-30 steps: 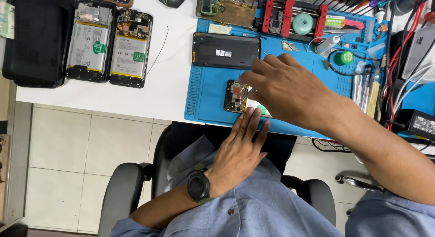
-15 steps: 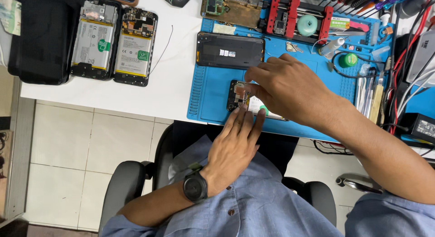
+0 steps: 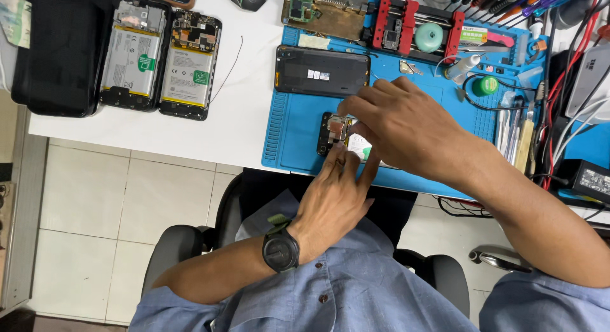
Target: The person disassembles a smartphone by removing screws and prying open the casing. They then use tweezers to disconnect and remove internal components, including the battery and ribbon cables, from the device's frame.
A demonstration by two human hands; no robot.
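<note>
At nine o'clock on the white bench (image 3: 190,132), two opened phones (image 3: 159,62) lie with batteries showing, apart from my work. Toward centre, my left hand (image 3: 333,202), fingers together and extended, now presses down on the small opened phone (image 3: 337,132) on the blue repair mat (image 3: 292,128); a second ago it sat lower, just reaching. At three o'clock of it, my right hand (image 3: 406,128) has closed in, pinching something at the board; what, I cannot tell. I judge the phone steadied for fine work.
</note>
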